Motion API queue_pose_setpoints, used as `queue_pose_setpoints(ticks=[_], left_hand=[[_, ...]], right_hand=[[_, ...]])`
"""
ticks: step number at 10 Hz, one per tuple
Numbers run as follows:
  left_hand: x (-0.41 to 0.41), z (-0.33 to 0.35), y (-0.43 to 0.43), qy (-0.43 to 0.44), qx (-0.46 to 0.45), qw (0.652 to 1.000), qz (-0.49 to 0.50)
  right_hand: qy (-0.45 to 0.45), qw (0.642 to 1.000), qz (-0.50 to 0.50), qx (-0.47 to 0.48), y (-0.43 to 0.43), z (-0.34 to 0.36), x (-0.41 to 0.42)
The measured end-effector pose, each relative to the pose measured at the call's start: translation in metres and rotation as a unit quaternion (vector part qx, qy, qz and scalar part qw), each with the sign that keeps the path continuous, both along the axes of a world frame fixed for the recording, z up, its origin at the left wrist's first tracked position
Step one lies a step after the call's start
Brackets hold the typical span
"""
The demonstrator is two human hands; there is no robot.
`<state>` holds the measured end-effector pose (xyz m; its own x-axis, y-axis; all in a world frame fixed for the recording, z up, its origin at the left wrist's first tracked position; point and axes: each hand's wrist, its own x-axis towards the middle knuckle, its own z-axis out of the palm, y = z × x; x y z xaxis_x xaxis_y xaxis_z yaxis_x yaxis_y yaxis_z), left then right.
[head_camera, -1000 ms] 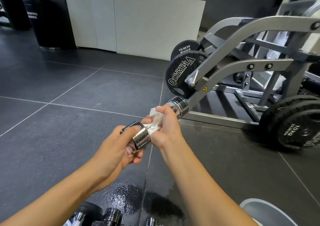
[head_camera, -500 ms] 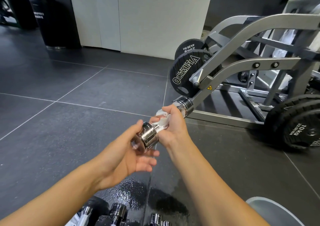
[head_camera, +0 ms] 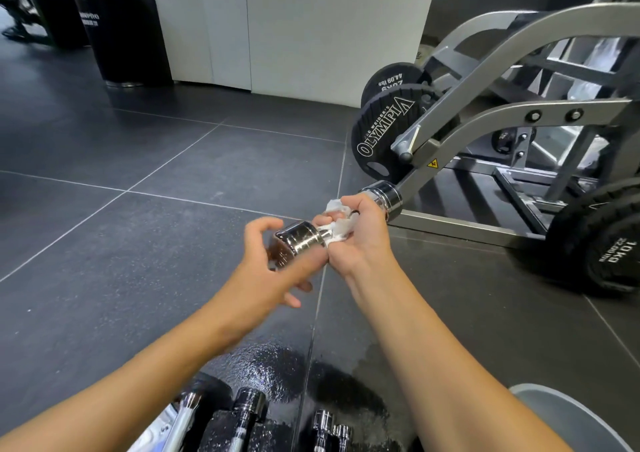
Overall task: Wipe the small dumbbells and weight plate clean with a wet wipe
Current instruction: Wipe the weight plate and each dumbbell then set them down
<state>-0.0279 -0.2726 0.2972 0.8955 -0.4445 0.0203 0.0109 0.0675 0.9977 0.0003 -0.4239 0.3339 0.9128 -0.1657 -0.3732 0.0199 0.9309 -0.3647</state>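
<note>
the left grip point(head_camera: 263, 278) has let go of the near head and opened since a second ago: thumb lifted above the head, fingers spread loose below and beside it. the right grip point(head_camera: 360, 240) stays clenched round the handle of the one chrome dumbbell point(head_camera: 298, 240), with one white wet wipe point(head_camera: 337, 228) bunched between palm and bar. the dumbbell is in the air above the dark tiled floor point(head_camera: 138, 243), tilted, its far head up and to the right. both heads are mirror-bright, grooved cylinders; the near one reflects the hand.

at the bottom edge at least three more chrome dumbbell ends point(head_camera: 249, 410) lie on the floor, by a wet patch point(head_camera: 273, 365). two black plates point(head_camera: 377, 139) hang on the grey machine frame point(head_camera: 502, 119); a 10kg plate point(head_camera: 613, 261) sits at right.
</note>
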Motion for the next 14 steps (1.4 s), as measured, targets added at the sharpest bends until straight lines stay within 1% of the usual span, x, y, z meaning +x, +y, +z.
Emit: queue_pose_setpoints(ticks=[1,2,3,4,5,6,7,8,9,10,11,12,13,14], left_hand=[[0.005,0.007,0.004,0.207,-0.055,0.974,-0.075],[0.007,0.0,0.002,0.163,-0.061,0.984,-0.038],[0.008,-0.008,0.011,-0.291,0.192,0.937,0.038],[0.019,-0.015,0.026,-0.567,0.267,0.777,0.054],[0.021,-0.009,0.026,-0.344,0.155,0.922,0.086],[0.015,0.001,0.025,0.054,0.113,0.992,-0.004],[0.006,0.001,0.022,0.313,-0.039,0.94,-0.129],[0.003,-0.006,0.014,0.34,-0.139,0.925,-0.1],[0.004,-0.022,0.015,0.001,0.08,0.997,-0.01],[0.005,-0.033,0.028,-0.493,0.352,0.792,0.077],[0.007,-0.014,0.043,-0.387,0.257,0.885,0.036],[0.02,-0.005,0.062,-0.26,0.266,0.926,0.068],[0.033,-0.018,0.075,-0.2,0.365,0.908,0.038],[0.036,-0.027,0.072,-0.151,0.397,0.905,-0.014]], right_hand=[[0.003,1.0,0.023,-0.011,0.002,0.001,-0.005],[0.007,0.999,0.029,-0.025,0.006,0.003,-0.008],[0.007,0.999,0.027,-0.034,0.006,0.006,-0.005],[0.017,0.998,0.031,-0.05,0.005,0.002,-0.003],[0.022,0.998,0.034,-0.044,0.007,-0.002,-0.006],[0.028,0.998,0.042,-0.03,0.006,-0.005,-0.006],[0.033,0.997,0.056,-0.042,0.008,-0.007,-0.004],[0.053,0.995,0.049,-0.062,0.011,-0.009,-0.004],[0.065,0.993,0.05,-0.08,0.012,-0.009,-0.004],[0.082,0.991,0.051,-0.097,0.015,-0.016,0.0],[0.125,0.98,0.058,-0.146,0.024,-0.031,0.004],[0.161,0.972,0.069,-0.159,0.03,-0.054,0.005],[0.188,0.962,0.103,-0.17,0.042,-0.079,0.003],[0.203,0.952,0.105,-0.202,0.061,-0.102,-0.004]])
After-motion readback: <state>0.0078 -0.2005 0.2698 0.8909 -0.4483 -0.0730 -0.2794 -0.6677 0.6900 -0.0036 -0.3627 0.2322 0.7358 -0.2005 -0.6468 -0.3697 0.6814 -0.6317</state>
